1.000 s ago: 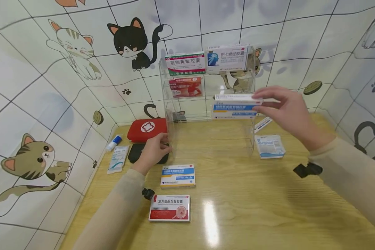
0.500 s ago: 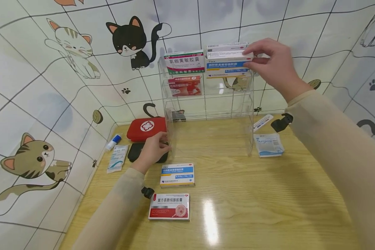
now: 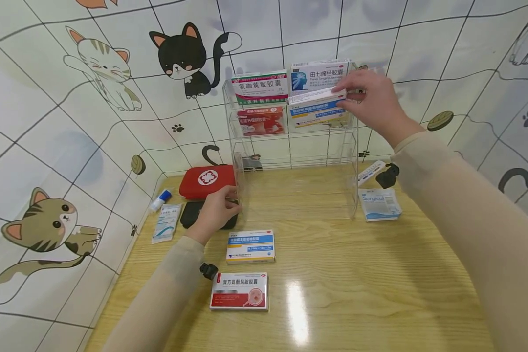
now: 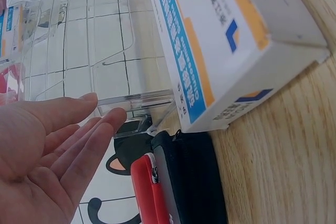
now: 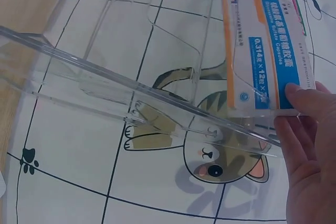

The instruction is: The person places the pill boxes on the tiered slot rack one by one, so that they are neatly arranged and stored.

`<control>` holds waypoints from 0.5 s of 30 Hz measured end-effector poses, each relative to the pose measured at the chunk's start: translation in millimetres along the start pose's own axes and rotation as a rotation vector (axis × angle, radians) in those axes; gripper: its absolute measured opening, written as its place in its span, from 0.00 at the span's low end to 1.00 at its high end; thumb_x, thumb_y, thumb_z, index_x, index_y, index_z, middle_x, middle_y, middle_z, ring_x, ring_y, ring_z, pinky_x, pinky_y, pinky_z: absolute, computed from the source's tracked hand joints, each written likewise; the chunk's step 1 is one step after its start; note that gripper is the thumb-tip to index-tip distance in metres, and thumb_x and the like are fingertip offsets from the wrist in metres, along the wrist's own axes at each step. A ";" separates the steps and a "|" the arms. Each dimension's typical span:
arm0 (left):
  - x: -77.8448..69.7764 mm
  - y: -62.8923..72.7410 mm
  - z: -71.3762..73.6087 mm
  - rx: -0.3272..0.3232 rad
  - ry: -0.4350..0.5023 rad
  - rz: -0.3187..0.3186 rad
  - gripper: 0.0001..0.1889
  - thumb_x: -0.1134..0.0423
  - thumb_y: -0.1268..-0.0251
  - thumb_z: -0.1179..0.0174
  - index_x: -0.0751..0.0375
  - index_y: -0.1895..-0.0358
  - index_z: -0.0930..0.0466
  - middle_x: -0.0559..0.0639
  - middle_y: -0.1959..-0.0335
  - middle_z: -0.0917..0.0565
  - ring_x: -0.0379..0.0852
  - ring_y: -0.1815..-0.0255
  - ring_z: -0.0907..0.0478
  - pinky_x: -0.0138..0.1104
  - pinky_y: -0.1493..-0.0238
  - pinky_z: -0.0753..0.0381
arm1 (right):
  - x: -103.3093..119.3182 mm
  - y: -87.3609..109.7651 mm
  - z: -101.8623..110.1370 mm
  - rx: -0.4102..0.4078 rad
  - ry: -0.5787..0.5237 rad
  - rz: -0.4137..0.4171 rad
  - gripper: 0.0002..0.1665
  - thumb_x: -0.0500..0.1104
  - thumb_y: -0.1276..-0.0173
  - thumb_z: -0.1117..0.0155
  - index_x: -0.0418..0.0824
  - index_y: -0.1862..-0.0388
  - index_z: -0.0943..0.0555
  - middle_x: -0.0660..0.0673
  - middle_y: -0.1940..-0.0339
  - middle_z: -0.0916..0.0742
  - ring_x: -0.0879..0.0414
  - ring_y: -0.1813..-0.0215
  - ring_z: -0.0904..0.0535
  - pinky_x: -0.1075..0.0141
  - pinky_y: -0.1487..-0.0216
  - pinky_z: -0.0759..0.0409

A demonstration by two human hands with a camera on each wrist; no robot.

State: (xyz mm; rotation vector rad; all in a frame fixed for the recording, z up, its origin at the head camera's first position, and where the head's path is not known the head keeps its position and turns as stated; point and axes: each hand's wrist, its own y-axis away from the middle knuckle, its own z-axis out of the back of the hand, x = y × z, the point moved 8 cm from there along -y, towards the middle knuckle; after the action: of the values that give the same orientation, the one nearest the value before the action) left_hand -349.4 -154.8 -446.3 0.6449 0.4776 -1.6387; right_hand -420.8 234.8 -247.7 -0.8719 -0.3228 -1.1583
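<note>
My right hand (image 3: 371, 100) pinches the right end of a white, blue and orange medicine box (image 3: 318, 113) between thumb and fingers. In the head view the box tilts slightly, right end up, at the second tier of a clear acrylic display rack (image 3: 354, 186). Its front faces out in the right wrist view, where the thumb lies on its blue band. Above it stands a white box with a blue head picture (image 3: 319, 76). My left hand (image 3: 215, 211) pinches the rack's lower left edge; in the left wrist view, thumb and fingertips (image 4: 116, 115) meet at that clear edge.
A green-and-white box (image 3: 259, 88) and a red box (image 3: 260, 121) fill the rack's left side. On the table lie a matching blue-white box (image 3: 251, 247), a red-white box (image 3: 239, 292), a red first-aid case (image 3: 207, 182), a black case (image 3: 189, 215) and a Surgical pack (image 3: 380, 204).
My right hand carried the medicine box up from the rack's lower part to the top tier, then slightly down to the second tier, where it now tilts. My left hand stayed put.
</note>
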 end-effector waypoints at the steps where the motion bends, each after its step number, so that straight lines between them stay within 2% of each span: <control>1: 0.2 -0.2 0.2 0.000 0.001 -0.001 0.31 0.63 0.36 0.27 0.54 0.30 0.28 0.54 0.42 0.15 0.50 0.49 0.13 0.43 0.44 0.11 | 1.9 0.8 -0.8 0.006 0.028 0.013 0.16 0.39 0.29 0.29 0.42 0.44 0.14 0.46 0.38 0.19 0.54 0.39 0.19 0.71 0.36 0.19; 6: 1.1 -0.5 0.5 0.001 0.003 0.001 0.32 0.63 0.36 0.27 0.54 0.30 0.28 0.54 0.42 0.15 0.50 0.49 0.13 0.43 0.45 0.11 | 7.4 3.6 -6.0 0.044 0.129 0.047 0.16 0.38 0.28 0.32 0.41 0.43 0.16 0.43 0.41 0.19 0.51 0.39 0.19 0.61 0.35 0.17; 12: -0.7 0.4 0.5 0.005 0.007 0.004 0.32 0.62 0.35 0.27 0.55 0.29 0.28 0.54 0.42 0.15 0.50 0.49 0.12 0.43 0.44 0.11 | 8.2 5.3 -12.4 0.122 0.208 0.022 0.21 0.36 0.27 0.33 0.40 0.36 0.19 0.40 0.31 0.20 0.43 0.33 0.19 0.49 0.31 0.20; 15: -1.8 0.3 0.4 0.011 0.007 0.006 0.32 0.62 0.35 0.27 0.54 0.29 0.28 0.55 0.41 0.16 0.50 0.49 0.12 0.43 0.44 0.12 | 13.3 10.2 -12.3 0.119 0.247 0.028 0.27 0.35 0.28 0.33 0.39 0.31 0.22 0.39 0.24 0.24 0.39 0.29 0.23 0.47 0.28 0.23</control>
State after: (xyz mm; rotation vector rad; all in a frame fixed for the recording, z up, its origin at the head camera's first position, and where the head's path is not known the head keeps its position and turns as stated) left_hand -349.0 -153.7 -444.9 0.6592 0.4716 -1.6352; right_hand -408.8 218.2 -251.5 -0.6193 -0.1747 -1.1941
